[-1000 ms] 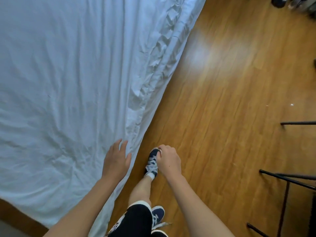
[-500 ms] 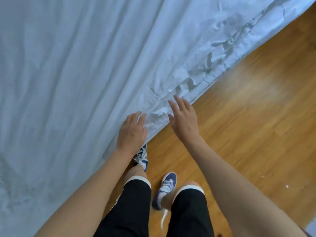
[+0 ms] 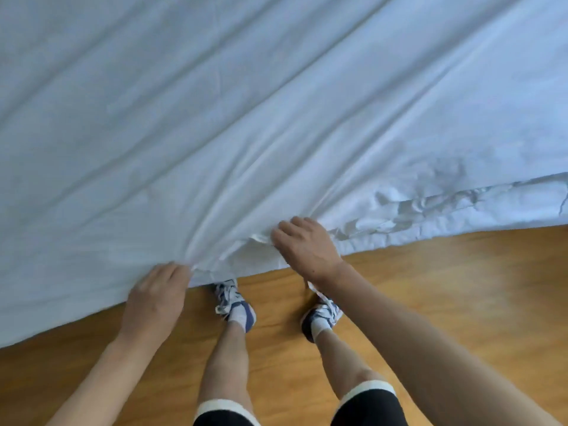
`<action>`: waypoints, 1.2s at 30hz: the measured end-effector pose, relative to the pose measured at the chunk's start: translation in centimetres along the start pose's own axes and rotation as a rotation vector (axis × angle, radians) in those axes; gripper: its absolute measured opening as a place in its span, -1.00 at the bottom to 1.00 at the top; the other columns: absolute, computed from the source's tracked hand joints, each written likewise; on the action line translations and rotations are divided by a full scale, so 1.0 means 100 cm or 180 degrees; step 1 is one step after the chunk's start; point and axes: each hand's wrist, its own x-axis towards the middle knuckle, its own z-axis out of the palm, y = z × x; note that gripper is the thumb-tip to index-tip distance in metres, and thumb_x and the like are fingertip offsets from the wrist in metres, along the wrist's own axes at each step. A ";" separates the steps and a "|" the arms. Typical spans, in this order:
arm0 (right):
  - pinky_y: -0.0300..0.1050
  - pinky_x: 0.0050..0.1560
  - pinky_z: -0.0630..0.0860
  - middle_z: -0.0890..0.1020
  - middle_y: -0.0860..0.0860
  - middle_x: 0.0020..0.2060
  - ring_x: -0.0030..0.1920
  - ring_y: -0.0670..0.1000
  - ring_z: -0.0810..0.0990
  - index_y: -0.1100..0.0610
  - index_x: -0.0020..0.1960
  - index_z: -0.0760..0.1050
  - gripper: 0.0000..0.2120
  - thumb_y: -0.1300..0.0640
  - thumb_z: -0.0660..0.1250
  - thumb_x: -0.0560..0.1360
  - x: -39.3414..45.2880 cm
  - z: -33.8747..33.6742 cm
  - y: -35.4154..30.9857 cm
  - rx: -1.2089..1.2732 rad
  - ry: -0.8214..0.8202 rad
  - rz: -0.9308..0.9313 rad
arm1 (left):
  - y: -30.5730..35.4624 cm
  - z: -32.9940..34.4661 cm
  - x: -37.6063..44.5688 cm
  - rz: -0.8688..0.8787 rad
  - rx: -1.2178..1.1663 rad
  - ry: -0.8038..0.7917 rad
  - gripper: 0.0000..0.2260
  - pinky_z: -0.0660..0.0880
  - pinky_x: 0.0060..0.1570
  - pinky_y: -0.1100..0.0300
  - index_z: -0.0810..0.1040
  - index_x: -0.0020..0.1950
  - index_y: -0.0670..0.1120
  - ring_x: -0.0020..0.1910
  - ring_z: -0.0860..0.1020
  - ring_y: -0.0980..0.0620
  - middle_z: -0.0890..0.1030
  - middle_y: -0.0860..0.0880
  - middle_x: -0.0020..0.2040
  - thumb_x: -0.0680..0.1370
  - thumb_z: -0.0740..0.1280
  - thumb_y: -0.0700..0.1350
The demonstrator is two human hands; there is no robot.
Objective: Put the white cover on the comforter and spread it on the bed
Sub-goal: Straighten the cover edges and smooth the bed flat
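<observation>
**Both hands on the cover's near edge**

Your left hand (image 3: pixel 155 298) is at the hem of the white cover (image 3: pixel 276 112), fingers (image 3: pixel 176 270) curled down into the fabric where a bunch of folds converges. It grips the edge there. Your right hand (image 3: pixel 304 244) is just beside it along the same edge, fingers curled, pinching a small raised tuck of cloth at the knuckles. The two hands are near each other, not touching.

The cover fills the whole upper part of the view, spread flat with long diagonal creases running from your hands up and to the right. Its near edge hangs over the wooden floor (image 3: pixel 461 287). To the right of your right hand the edge is crumpled, with a second wrinkled layer showing under the top one. Can't tell whether that's the comforter or the cover's underside. The bed under the cloth is hidden.

You're standing right at the edge: left shoe (image 3: pixel 235 305) has its toe tucked under the hanging hem, right shoe (image 3: pixel 321 316) sits partly behind your right forearm. Black shorts (image 3: pixel 368 404) with white trim at the bottom of view.
</observation>
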 end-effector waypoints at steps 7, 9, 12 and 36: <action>-0.07 -0.31 0.49 0.57 0.06 -0.22 -0.28 0.08 0.49 0.14 -0.20 0.49 -0.85 0.14 0.46 0.38 -0.058 0.015 0.034 0.0074 -0.1024 -0.0587 | 0.052 0.055 -0.018 -0.0357 -0.0242 -0.0390 -0.82 0.47 -0.24 -0.03 0.54 -0.18 -0.16 -0.24 0.48 -0.13 0.49 -0.06 -0.22 0.56 0.22 -0.13; -0.05 -0.22 0.47 0.59 0.07 -0.16 -0.21 0.09 0.50 0.15 -0.13 0.55 -0.72 -0.07 0.32 0.52 -0.055 0.000 0.045 0.0047 -0.0746 -0.0673 | 0.074 0.058 0.011 -0.0342 -0.0364 -0.0206 -0.70 0.48 -0.17 -0.02 0.59 -0.07 -0.19 -0.14 0.53 -0.16 0.57 -0.10 -0.12 0.56 0.19 0.00; -0.03 -0.05 0.41 0.60 0.11 -0.03 -0.06 0.12 0.49 0.17 0.08 0.56 -0.63 -0.13 0.24 0.56 -0.063 -0.044 0.084 0.0049 -0.0051 -0.0265 | 0.125 0.057 0.053 -0.0244 -0.0535 0.0178 -0.71 0.44 -0.07 0.01 0.51 0.12 -0.21 -0.04 0.52 -0.17 0.56 -0.17 0.02 0.56 0.21 -0.04; -0.20 -0.47 0.11 0.40 0.06 -0.48 -0.52 0.11 0.35 0.07 -0.21 0.23 -0.85 0.18 0.15 0.52 -0.271 -0.260 0.497 -0.0197 -0.0268 0.0217 | 0.392 0.088 0.220 -0.0433 0.0034 -0.0129 -0.80 0.43 -0.51 0.03 0.54 -0.21 -0.25 -0.35 0.51 -0.19 0.48 -0.15 -0.31 0.30 0.15 -0.38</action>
